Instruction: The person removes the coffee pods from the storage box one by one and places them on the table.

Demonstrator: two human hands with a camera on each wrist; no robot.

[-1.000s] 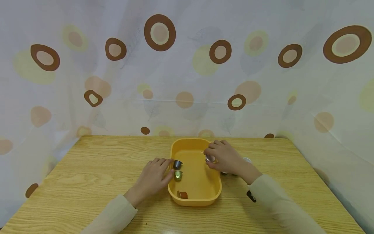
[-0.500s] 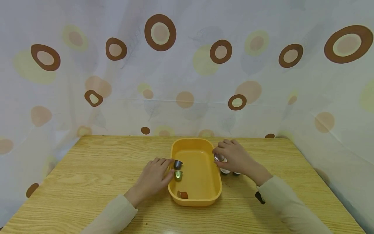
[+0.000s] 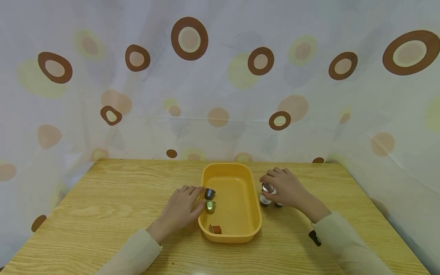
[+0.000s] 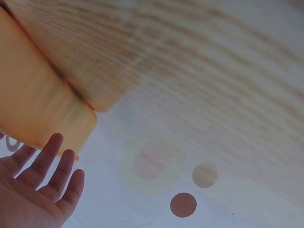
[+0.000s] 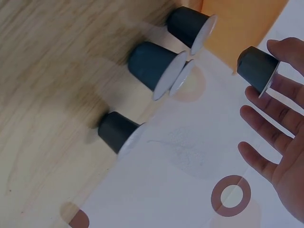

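Right of center frame, a right hand (image 3: 288, 190) pinches a dark capsule (image 5: 257, 69) between thumb and fingers, near other capsules (image 5: 153, 66) on the table (image 3: 103, 206). Lower left of center, the left hand (image 3: 182, 206) extends relaxed fingers to the rim of a yellow tray (image 3: 230, 239).

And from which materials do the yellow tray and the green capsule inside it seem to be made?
Yellow tray: probably moulded plastic, smooth and slightly glossy, with rounded corners and even colour. Green capsule: likely aluminium, judging by its bright metallic highlights, though coated plastic is possible.

Wood-grained table (image 3: 113, 194) before a pale backdrop (image 3: 196, 86) with brown rings
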